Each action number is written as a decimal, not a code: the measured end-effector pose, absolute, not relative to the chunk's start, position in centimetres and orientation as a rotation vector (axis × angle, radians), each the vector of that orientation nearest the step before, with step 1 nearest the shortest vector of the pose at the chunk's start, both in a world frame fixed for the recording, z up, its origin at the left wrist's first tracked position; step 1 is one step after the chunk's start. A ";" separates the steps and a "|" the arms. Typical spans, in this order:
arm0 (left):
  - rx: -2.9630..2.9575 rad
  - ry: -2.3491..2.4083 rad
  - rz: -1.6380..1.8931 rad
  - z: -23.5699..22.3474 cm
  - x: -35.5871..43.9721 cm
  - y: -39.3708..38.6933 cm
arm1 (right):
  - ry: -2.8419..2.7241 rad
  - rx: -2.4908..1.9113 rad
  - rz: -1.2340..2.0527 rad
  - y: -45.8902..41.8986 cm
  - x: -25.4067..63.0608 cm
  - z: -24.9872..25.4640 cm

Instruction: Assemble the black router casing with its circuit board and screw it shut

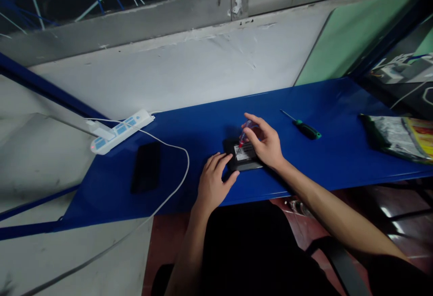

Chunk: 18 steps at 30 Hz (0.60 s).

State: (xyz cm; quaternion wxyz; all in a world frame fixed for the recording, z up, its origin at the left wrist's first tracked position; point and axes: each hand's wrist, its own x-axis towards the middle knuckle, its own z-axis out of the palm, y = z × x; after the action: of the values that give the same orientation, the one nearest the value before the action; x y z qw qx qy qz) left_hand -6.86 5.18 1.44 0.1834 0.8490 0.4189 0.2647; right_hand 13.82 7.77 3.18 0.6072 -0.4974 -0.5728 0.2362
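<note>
A flat black box (248, 166) with a white printed label (245, 152) lies on the blue table. My left hand (214, 179) grips its left side, with the fingertips on the upper face and the thumb at the near edge. In my right hand (267, 143) is a small screwdriver (244, 136) with a clear purplish handle and a red collar. It is held tilted, tip down over the label's left part. Whether the tip sits in a screw is too small to tell. The right hand's palm hides the box's right end.
On the blue table (189, 129), a green-and-black screwdriver (306, 129) lies to the right, near a shiny plastic packet (399, 136). A black rectangular object (146, 167) and a white power strip (126, 127) are on the left. A white cable (187, 163) loops across and over the front edge.
</note>
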 end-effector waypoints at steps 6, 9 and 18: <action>2.383 1.177 0.771 1.3 -6.9 5.3 | -1.355 -1.188 0.501 7.7 13.9 3.5; 2.377 1.183 0.762 1.4 -6.8 5.3 | -1.352 -1.129 0.647 7.6 13.9 3.2; 2.411 1.171 0.766 1.4 -6.9 5.3 | -1.385 -1.193 0.520 7.9 14.1 3.3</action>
State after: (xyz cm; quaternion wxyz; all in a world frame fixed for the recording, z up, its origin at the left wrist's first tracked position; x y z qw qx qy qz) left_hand -6.93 5.31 1.40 0.1760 0.8515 0.4133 0.2705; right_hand 14.07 7.95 3.35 0.5817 -0.5106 -0.5928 0.2226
